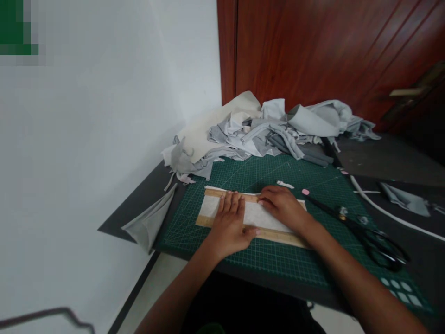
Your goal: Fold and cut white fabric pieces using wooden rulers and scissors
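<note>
A piece of white fabric (255, 215) lies on the green cutting mat (271, 264). Two wooden ruler-like strips run along it, a far strip (249, 197) and a near strip (285, 237). My left hand (230, 227) presses flat across the fabric, fingers stretched toward the far strip and thumb by the near one. At the far strip, my right hand (283, 206) has its fingers bent and drawn together. Whatever is between those fingertips, if anything, is too small to make out. Black-handled scissors (368, 236) rest on the mat at the right.
Grey and white cloth scraps (257, 134) are heaped at the back, against a red-brown door (313, 51). A folded grey cloth (151, 220) hangs over the table's left edge beside the wall. A pink round piece (305, 192) and a white cord (385, 215) lie to the right.
</note>
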{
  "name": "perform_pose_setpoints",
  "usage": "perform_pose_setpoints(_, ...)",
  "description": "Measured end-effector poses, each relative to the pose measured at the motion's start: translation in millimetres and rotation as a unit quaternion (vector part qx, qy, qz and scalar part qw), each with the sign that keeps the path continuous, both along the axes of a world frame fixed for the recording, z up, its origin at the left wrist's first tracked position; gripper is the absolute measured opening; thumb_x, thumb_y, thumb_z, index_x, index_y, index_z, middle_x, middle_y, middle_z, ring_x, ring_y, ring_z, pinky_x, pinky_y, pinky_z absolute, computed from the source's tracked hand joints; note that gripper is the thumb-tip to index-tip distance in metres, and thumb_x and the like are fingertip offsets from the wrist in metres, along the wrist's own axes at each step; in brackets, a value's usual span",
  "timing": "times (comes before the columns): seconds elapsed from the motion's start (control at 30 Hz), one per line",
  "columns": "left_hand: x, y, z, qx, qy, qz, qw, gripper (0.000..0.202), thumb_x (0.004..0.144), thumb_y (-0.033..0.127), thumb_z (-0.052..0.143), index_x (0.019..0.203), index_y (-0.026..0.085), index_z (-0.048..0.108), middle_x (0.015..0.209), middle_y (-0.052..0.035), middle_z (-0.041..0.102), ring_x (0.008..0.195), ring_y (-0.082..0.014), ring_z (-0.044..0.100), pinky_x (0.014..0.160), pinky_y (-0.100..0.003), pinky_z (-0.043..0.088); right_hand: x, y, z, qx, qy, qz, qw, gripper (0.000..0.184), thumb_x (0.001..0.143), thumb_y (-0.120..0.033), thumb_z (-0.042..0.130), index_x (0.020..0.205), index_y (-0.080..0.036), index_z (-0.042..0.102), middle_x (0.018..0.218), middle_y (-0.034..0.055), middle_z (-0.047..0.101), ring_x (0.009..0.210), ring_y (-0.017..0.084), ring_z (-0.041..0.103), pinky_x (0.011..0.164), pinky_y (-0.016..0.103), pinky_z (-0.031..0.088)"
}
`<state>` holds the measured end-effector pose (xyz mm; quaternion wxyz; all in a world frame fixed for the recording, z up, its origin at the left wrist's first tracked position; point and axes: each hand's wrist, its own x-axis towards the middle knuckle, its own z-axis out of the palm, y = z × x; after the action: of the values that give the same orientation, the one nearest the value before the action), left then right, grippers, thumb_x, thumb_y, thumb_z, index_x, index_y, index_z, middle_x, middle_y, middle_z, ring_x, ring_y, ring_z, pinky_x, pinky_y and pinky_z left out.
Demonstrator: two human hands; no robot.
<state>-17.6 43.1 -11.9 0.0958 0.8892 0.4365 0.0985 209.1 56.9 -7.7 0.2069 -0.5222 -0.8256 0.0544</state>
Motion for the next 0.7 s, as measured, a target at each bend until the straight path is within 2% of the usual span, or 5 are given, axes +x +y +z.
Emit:
perform_pose_setpoints(0.17,-1.0,4.6,-3.1,0.029,0.008,-0.012,0.999,0.095,0.085,0.064,0.062,0.154,0.005,0.033,0.164,-0.0249,0.025,0.155,-0.0409,0.011,0.125,-0.058,0.016,-11.5,-4.7,11.8,-0.026,-0.073,-0.082,0.994,0.016,0.097,-0.022,0.060,0.101,-0.016,0.074,0.115,0.0117,0.072,0.108,0.027,0.064,0.093,0.039,0.041)
perform_pose_setpoints(0.3,-2.2,5.3,-4.9,0.054,0.008,-0.017,0.998,0.088,0.086,0.062,0.062,0.152,0.009,0.038,0.163,-0.0223,0.029,0.155,-0.0398,0.014,0.124,-0.058,0.019,-19.2,-8.4,16.6,-0.034,-0.106,-0.114,0.987,0.018,0.097,-0.024,0.060,0.104,-0.016,0.074,0.118,0.0130,0.071,0.109,0.027,0.063,0.095,0.039,0.040)
perform_pose_setpoints(0.53,-3.1,8.0,-7.5,0.071,0.024,-0.027,0.997,0.083,0.088,0.059,0.061,0.154,0.013,0.038,0.164,-0.0185,0.029,0.154,-0.0375,0.018,0.123,-0.059,0.021,-22.2,-9.0,19.1,-0.049,-0.142,-0.181,0.972,0.019,0.098,-0.025,0.057,0.099,-0.018,0.074,0.107,0.0132,0.070,0.102,0.029,0.061,0.087,0.039,0.040)
perform_pose_setpoints(0.7,-4.1,9.8,-10.8,0.083,0.020,-0.032,0.996,0.082,0.090,0.061,0.058,0.154,0.014,0.037,0.164,-0.0179,0.029,0.154,-0.0373,0.018,0.123,-0.059,0.022,-27.0,-10.7,23.0,-0.074,-0.141,-0.191,0.969,0.018,0.098,-0.026,0.057,0.099,-0.017,0.073,0.102,0.0120,0.070,0.100,0.028,0.063,0.086,0.038,0.040)
